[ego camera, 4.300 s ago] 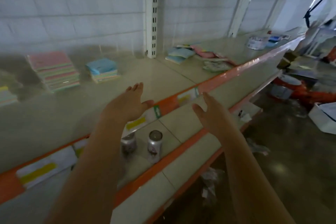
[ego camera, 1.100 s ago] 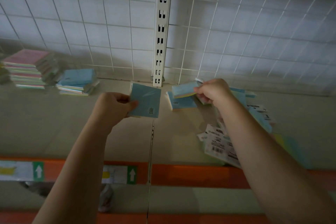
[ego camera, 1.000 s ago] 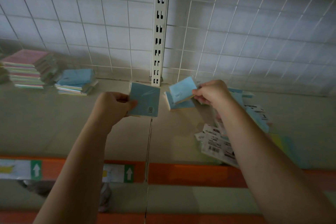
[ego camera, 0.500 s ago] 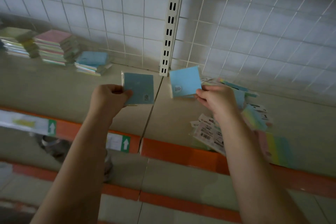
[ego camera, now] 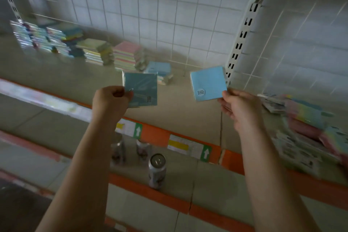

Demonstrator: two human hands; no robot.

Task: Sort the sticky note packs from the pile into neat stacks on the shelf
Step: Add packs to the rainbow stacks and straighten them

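1. Two bare hands are raised over the beige metal shelf (ego camera: 56, 84) with its orange front edge, each holding one pack clear of the surface.
2. The left hand (ego camera: 111, 101) has its fingers curled and pinches the lower left corner of a darker blue, plastic-wrapped square sticky note pack (ego camera: 143, 88), which faces the camera with a small barcode at its 5 o'clock corner.
3. The right hand (ego camera: 239, 107) pinches the 4 o'clock corner of a lighter blue square sticky note pack (ego camera: 208, 83), tilted, with a round white sticker near its lower edge.
4. At 11 o'clock from the left hand, sorted stacks stand in a row against the white wire-grid back panel (ego camera: 169, 15): a low blue stack (ego camera: 159, 71), a pink-topped stack (ego camera: 128, 55), a yellow-topped stack (ego camera: 96, 51), and blurred multicoloured stacks (ego camera: 41, 37) farther left.
5. At 3 o'clock from the right hand lies the loose pile of mixed pastel packs (ego camera: 308, 124).
6. Three metal drink cans (ego camera: 157, 169) stand on the lower shelf at 6 o'clock.
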